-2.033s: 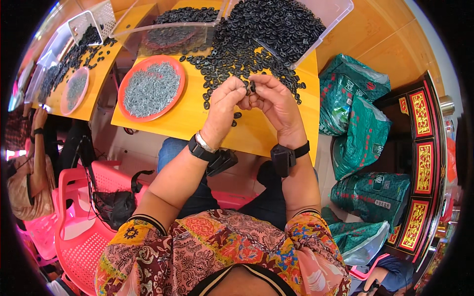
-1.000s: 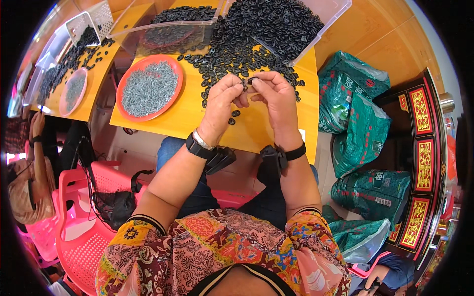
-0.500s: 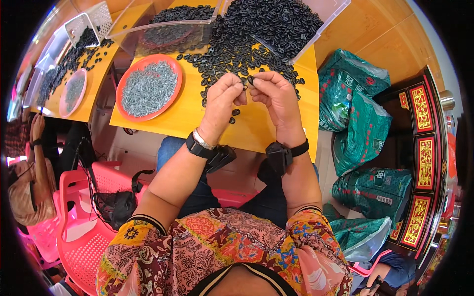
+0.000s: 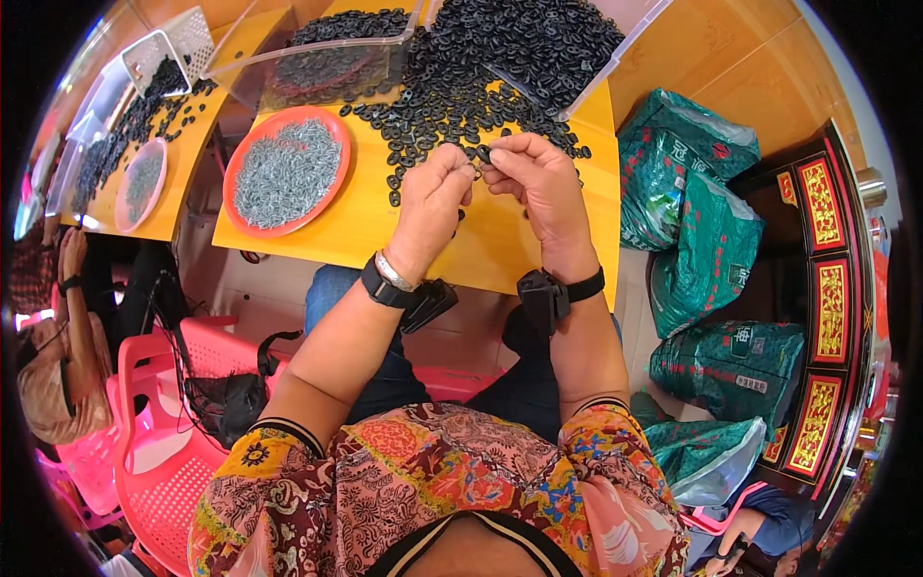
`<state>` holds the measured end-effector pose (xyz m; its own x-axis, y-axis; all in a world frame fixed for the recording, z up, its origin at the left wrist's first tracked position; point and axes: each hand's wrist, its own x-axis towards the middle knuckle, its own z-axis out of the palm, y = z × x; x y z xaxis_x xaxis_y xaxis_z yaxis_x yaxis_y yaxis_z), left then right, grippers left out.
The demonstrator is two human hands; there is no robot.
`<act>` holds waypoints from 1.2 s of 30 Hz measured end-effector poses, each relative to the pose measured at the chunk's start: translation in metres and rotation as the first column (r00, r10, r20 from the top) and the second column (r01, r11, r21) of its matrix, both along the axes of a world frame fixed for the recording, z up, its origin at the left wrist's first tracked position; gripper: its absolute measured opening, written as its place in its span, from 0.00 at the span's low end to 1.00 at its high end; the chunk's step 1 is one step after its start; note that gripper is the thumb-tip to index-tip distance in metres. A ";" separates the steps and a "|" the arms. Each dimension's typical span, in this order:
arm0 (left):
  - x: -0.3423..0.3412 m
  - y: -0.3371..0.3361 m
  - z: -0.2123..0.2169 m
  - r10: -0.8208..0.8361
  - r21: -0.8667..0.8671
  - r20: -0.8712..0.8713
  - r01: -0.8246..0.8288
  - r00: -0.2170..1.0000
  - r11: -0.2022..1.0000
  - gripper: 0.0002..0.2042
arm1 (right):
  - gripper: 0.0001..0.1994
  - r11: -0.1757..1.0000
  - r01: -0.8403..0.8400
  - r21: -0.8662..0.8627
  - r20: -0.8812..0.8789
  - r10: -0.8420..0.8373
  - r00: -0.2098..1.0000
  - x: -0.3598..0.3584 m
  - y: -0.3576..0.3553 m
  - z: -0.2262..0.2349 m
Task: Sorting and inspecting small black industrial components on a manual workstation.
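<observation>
Over the yellow table (image 4: 577,252), my two hands meet with their fingertips almost touching. My right hand (image 4: 545,188) pinches a small black oval piece (image 4: 484,154) between thumb and forefinger. Close beside it, my left hand (image 4: 433,202) is closed in a pinch, its fingertips on something tiny that I cannot make out. Many similar loose black pieces (image 4: 423,125) lie scattered just beyond my hands. A red plate (image 4: 347,183) heaped with small silvery metal parts (image 4: 288,173) stands to the left of my left hand.
Clear plastic bins (image 4: 317,53) at the far side hold more black pieces. A second table on the left carries a pink plate (image 4: 128,213) and a white basket (image 4: 197,43). Green sacks (image 4: 707,231) line the right. Beside me are a pink chair (image 4: 183,481) and a co-worker's arm (image 4: 82,327).
My hands stay in nearly the same place, fingertips drawn slightly closer. The left hand has turned a little and now hides more of the loose black pieces below it.
</observation>
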<state>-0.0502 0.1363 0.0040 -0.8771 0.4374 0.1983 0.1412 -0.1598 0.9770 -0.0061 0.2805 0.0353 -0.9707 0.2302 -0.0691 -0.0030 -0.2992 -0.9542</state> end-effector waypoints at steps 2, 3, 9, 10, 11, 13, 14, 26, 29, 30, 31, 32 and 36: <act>0.001 0.001 0.002 0.018 -0.022 -0.003 -0.018 1.000 1.000 0.07 | 0.06 1.000 0.007 0.016 0.000 -0.007 1.000 0.001 0.001 0.000; 0.001 0.001 0.003 0.018 -0.022 -0.003 -0.018 1.000 1.000 0.07 | 0.06 0.999 0.014 0.031 0.000 -0.014 1.000 0.001 0.002 -0.001; -0.003 0.002 -0.002 0.076 0.022 -0.057 -0.075 0.996 0.997 0.07 | 0.06 0.990 0.034 0.140 -0.072 -0.024 0.997 0.001 -0.003 0.003; -0.003 0.002 -0.002 0.079 0.026 -0.045 -0.078 0.996 0.997 0.06 | 0.06 0.990 0.034 0.140 -0.072 -0.024 0.997 0.001 -0.003 0.002; -0.003 0.003 -0.002 0.081 0.031 -0.034 -0.080 0.996 0.996 0.06 | 0.06 0.986 0.026 0.163 -0.078 -0.013 0.997 0.001 -0.003 0.001; -0.003 0.000 -0.001 0.043 0.020 -0.006 -0.043 0.999 0.999 0.06 | 0.07 0.982 0.018 0.186 -0.084 -0.003 0.996 0.000 -0.003 -0.001; -0.003 -0.001 0.000 0.005 0.009 0.021 -0.005 1.000 1.000 0.06 | 0.07 0.977 -0.006 0.212 -0.086 0.025 0.996 0.000 -0.004 -0.001; -0.004 -0.003 0.003 -0.036 0.203 0.111 0.012 0.993 0.979 0.05 | 0.10 0.867 -0.014 0.499 -0.102 0.074 0.992 0.004 0.000 0.000; -0.006 -0.004 0.003 -0.062 0.185 0.148 0.034 0.987 0.982 0.05 | 0.10 0.795 -0.061 0.603 -0.038 0.106 0.994 0.008 -0.004 0.009; -0.006 -0.004 0.002 -0.061 0.184 0.149 0.033 0.987 0.982 0.05 | 0.11 0.793 -0.087 0.603 -0.023 0.126 0.992 0.008 -0.006 0.010; -0.006 -0.003 0.002 -0.083 0.209 0.177 0.045 0.981 0.977 0.05 | 0.11 0.793 -0.087 0.603 -0.022 0.126 0.992 0.008 -0.007 0.010; -0.005 -0.002 0.002 -0.105 0.233 0.205 0.056 0.973 0.971 0.05 | 0.10 0.853 -0.101 0.512 -0.040 0.141 0.989 0.007 -0.009 0.010; -0.003 0.001 0.005 -0.138 0.267 0.217 0.077 0.966 0.960 0.04 | 0.10 0.954 -0.106 0.282 -0.115 0.143 0.983 0.004 -0.007 0.001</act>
<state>-0.0530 0.1378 0.0091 -0.8625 0.4933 0.1130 -0.1154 -0.4090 0.9052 -0.0022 0.2734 0.0364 -0.9889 0.0988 0.1105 -0.1143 -0.0332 -0.9929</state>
